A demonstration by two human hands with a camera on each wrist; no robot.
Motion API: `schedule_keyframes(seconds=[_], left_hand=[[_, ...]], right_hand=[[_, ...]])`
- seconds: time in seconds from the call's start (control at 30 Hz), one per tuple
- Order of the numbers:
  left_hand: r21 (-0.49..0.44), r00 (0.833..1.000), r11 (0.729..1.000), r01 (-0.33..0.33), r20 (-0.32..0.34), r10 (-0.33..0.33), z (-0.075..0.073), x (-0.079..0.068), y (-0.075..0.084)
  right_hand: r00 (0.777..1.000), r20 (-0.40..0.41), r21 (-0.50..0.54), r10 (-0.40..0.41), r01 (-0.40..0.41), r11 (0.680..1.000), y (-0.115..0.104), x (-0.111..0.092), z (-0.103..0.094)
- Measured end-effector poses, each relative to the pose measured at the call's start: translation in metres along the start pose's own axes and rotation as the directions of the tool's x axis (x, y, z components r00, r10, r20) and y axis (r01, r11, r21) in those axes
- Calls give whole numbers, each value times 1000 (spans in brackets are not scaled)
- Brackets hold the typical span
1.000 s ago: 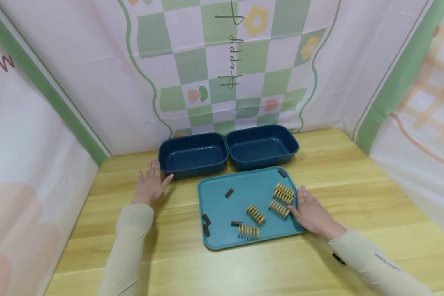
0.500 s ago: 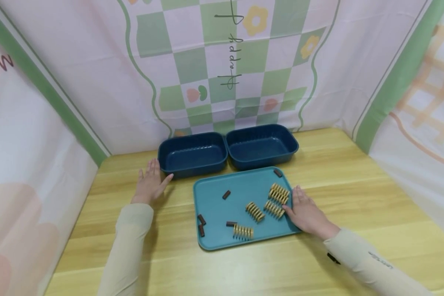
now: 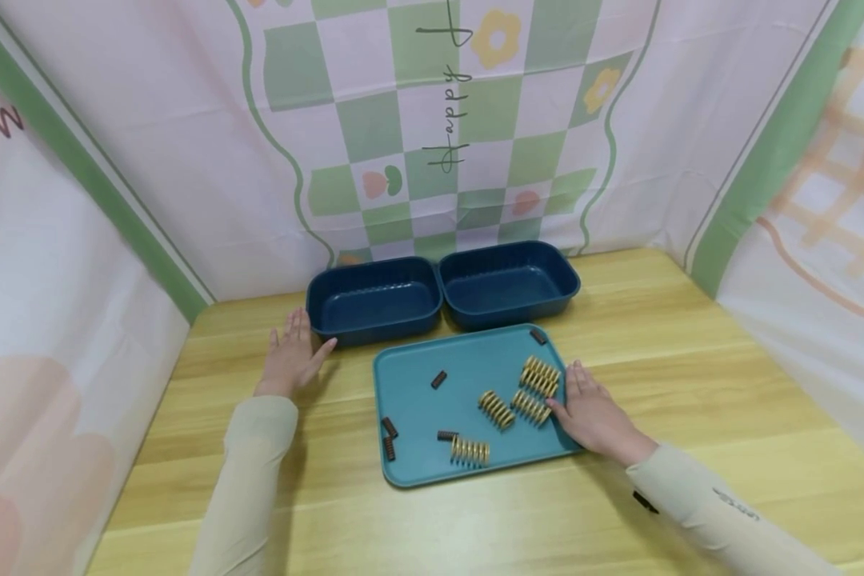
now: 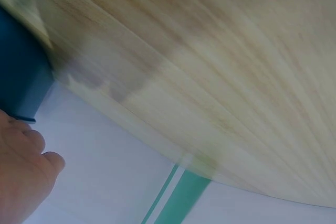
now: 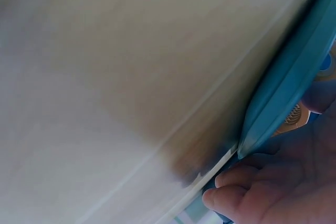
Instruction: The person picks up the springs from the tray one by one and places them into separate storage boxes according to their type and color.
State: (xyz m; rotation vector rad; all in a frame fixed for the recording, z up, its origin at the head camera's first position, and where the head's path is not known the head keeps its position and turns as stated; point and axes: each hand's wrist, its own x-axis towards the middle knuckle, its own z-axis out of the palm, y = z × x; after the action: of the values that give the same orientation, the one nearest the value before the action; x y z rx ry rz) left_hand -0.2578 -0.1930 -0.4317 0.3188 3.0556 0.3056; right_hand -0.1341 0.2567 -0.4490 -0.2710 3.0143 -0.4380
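A teal tray [image 3: 418, 400] lies on the table, bearing several large gold springs [image 3: 497, 410] and several small dark brown springs [image 3: 446, 436]. Against its right edge rests my right hand [image 3: 599, 416], fingers straight along the outside and thumb over the rim beside the gold springs. In the right wrist view, the fingers [image 5: 236, 198] lie close along the tray's outer wall [image 5: 283, 82]. My left hand [image 3: 290, 356] lies with straight fingers at the left end of the left dark blue bin [image 3: 374, 330]. The left wrist view has that hand [image 4: 23, 171] at the bin's wall [image 4: 26, 87].
A second dark blue bin [image 3: 511, 314] stands end to end with the left one, behind the tray. The wooden table [image 3: 331, 512] meets printed cloth walls [image 3: 367, 128] at the back and both sides.
The tray and its springs have slid a little to the left, with my right hand moving along at its edge. My left hand and the bins have stayed practically in place.
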Motion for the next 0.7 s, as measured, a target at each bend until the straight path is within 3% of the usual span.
schedule_keyframes(seconds=[0.27,0.43,0.53,0.7], left_hand=[[14,1000,1000,2,-5,-1,-1,-1,0],[9,1000,1000,1,-3,-1,0,0,0],[14,1000,1000,-2,-4,2,1,0,0],[13,1000,1000,1,-11,-1,0,1,0]], right_hand=[[999,23,14,-25,24,1000,6,2,-6],[987,-42,12,-155,156,988,13,10,-26],[952,-73,-19,-296,296,955,14,20,-43],[850,8,-71,-527,526,847,10,40,-63]])
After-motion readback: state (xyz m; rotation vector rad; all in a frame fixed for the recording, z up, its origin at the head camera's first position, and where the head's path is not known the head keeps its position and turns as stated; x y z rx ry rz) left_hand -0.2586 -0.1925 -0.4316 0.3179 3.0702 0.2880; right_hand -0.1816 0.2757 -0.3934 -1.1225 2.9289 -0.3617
